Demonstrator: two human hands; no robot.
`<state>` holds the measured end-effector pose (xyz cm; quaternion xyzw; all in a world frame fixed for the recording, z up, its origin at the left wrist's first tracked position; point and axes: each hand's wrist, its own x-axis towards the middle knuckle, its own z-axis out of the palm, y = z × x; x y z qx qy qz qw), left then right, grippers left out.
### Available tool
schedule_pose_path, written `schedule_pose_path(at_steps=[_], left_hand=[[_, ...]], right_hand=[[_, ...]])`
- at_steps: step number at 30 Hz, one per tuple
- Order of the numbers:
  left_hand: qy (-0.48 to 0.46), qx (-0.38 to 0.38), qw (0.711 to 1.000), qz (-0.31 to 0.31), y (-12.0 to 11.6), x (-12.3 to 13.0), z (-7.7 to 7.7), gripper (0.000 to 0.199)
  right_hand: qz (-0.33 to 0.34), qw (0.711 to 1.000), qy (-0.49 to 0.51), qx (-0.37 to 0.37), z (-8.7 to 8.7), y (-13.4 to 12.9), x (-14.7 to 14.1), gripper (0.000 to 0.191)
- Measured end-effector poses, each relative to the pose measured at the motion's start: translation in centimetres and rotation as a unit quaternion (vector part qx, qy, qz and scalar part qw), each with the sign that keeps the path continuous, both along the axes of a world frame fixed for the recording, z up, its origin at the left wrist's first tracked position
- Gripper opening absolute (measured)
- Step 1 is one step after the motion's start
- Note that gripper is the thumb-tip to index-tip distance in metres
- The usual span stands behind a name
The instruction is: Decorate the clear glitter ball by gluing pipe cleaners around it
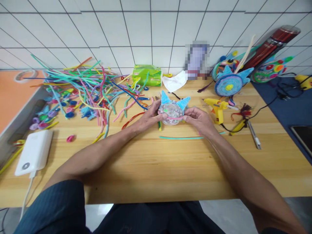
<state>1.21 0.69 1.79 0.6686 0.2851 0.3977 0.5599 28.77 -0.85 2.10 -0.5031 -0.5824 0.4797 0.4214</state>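
Observation:
A clear, round craft piece (172,109) with two blue fuzzy triangular ears is held above the table, straight in front of me. A pink pipe cleaner (175,118) lies across its near side. My left hand (155,113) grips the piece at its left edge, thumb over the front. At the opposite edge, the fingers of my right hand (197,117) are pinched together at the pink pipe cleaner's end. On the table just below lies a turquoise pipe cleaner (180,138), partly covered by my right hand.
Left of my hands are a heap of pipe cleaners (80,76), a pink curl (70,138) and a white power bank (34,151). A yellow glue gun (217,107) with a cord, a pen (254,135) and a blue disc craft (229,85) are on the right. A green packet (146,74) stands behind.

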Motion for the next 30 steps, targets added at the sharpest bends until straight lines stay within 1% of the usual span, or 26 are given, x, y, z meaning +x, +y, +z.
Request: schedule_pose_path(at_steps=[5, 6, 10, 12, 17, 22, 24, 26, 27, 30], left_hand=[[0.012, 0.027, 1.0, 0.002, 0.1, 0.0, -0.3, 0.099], [0.01, 0.029, 1.0, 0.004, 0.1, -0.1, -0.3, 0.098], [0.02, 0.031, 0.999, 0.026, 0.1, -0.3, -0.2, 0.078], [0.027, 0.042, 0.998, 0.027, 0.1, -0.3, -0.2, 0.075], [0.023, 0.053, 0.998, 0.009, 0.1, 0.0, -0.3, 0.084], [0.079, 0.053, 0.994, 0.051, -0.3, 0.2, -0.3, 0.096], [0.079, 0.052, 0.994, 0.06, -0.5, 0.3, -0.2, 0.097], [0.073, 0.053, 0.994, 0.057, -0.7, 0.3, -0.1, 0.101], [0.072, 0.054, 0.995, 0.054, -0.8, 0.2, 0.0, 0.101], [0.061, 0.049, 0.996, 0.031, -1.1, -0.1, 0.3, 0.091]], right_hand=[[0.001, 1.0, -0.009, 0.007, -0.1, 0.0, 0.0, 0.043], [0.002, 1.0, -0.007, 0.008, -0.1, 0.1, 0.0, 0.043], [-0.001, 1.0, 0.015, 0.006, -0.2, 0.1, -0.3, 0.042], [-0.007, 1.0, 0.023, 0.005, -0.2, 0.1, -0.4, 0.042], [-0.005, 1.0, 0.016, 0.004, 0.0, 0.0, -0.3, 0.039], [0.01, 1.0, 0.013, 0.005, 0.1, -0.2, -0.3, 0.04], [0.014, 1.0, 0.014, 0.003, -0.1, -0.3, -0.2, 0.039], [0.019, 1.0, 0.013, 0.001, -0.3, -0.3, -0.1, 0.038], [0.021, 1.0, 0.012, 0.001, -0.4, -0.4, 0.0, 0.038], [0.021, 1.0, 0.011, 0.006, -0.6, -0.5, 0.1, 0.04]])
